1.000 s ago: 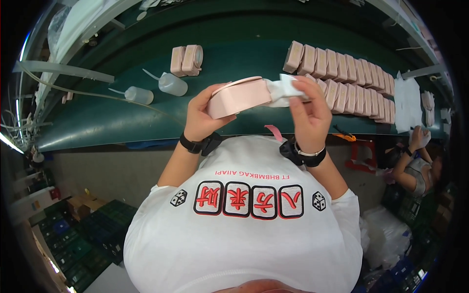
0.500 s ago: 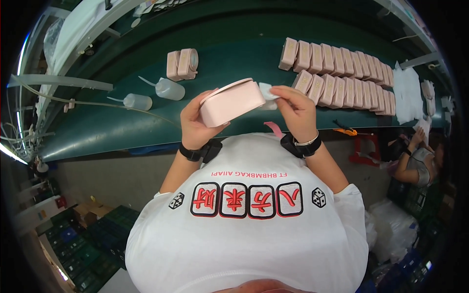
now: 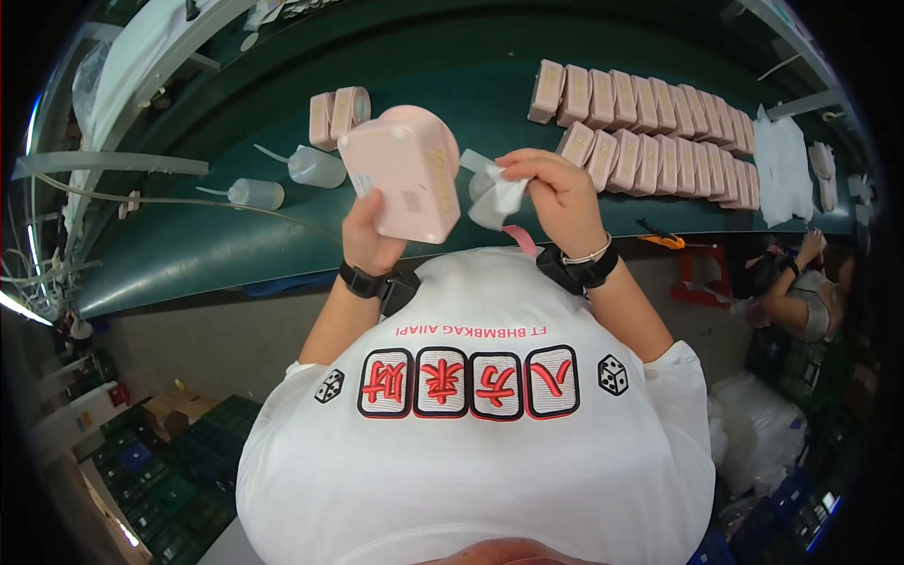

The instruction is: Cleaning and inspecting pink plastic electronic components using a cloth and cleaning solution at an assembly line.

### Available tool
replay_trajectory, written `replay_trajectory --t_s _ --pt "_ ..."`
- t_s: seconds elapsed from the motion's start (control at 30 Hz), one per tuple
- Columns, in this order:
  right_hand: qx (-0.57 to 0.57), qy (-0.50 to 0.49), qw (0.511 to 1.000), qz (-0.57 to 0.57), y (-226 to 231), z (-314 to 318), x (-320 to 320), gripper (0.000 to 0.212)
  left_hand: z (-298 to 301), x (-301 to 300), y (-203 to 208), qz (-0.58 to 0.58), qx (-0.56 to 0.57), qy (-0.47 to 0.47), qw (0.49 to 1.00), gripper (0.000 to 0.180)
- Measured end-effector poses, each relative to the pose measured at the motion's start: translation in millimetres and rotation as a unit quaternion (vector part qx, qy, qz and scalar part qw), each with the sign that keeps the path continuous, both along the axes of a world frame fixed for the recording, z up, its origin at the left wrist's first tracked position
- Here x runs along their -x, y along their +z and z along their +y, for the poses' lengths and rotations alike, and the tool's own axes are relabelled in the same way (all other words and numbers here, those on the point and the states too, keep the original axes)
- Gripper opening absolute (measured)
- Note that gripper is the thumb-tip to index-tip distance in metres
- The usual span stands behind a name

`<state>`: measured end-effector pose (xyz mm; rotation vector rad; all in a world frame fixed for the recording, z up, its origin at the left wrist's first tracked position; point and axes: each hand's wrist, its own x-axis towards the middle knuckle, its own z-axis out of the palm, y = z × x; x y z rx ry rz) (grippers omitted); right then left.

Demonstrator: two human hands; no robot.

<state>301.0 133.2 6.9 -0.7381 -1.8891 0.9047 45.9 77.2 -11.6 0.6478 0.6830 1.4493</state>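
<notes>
Pale-pink rounded box [image 3: 388, 168], clasped by the left hand [image 3: 373, 235], fingers curled; right hand [image 3: 565, 202] pinches crumpled white cloth [image 3: 508, 193]: wiping, seemingly; another stroke calls for steadiness.

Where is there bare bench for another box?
Beyond the held box: green bench between the pink-box pair and the two pink-box rows. Also in front of the bottles, though a tube crosses there. Crowded: right, with those rows and white sheets.

"Left side?"

"My left hand [image 3: 372, 243] is raised, thumb [image 3: 373, 201] extended, other fingers mostly hidden."

"And the right?"

"My right hand [image 3: 565, 200] pinches, its fingers [image 3: 521, 169] curled leftward; both my forearms [image 3: 629, 315] slant inward, hands well apart."
</notes>
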Motion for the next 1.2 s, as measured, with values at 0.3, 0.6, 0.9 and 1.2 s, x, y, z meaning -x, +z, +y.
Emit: replay_trajectory --t_s 0.3,0.6,0.9,1.2 --pt "0.266 -0.040 0.948 0.168 11.3 16.2 12.4 0.025 9.7 5.5 -15.6 -0.414 0.141 -0.137 0.889 0.057" --pt "0.244 -0.064 0.945 0.207 11.5 19.6 32.9 0.019 10.5 -11.5 -14.7 -0.680 0.144 -0.263 0.669 0.068" --pt "0.236 -0.013 0.963 0.133 -4.8 3.7 10.7 0.017 4.8 -23.9 -18.3 -0.735 0.098 -0.301 0.599 0.073" --pt "0.498 -0.141 0.848 -0.114 -196.3 -85.5 -170.7 0.028 5.2 -33.5 -24.7 -0.748 0.225 -0.192 0.594 0.069"
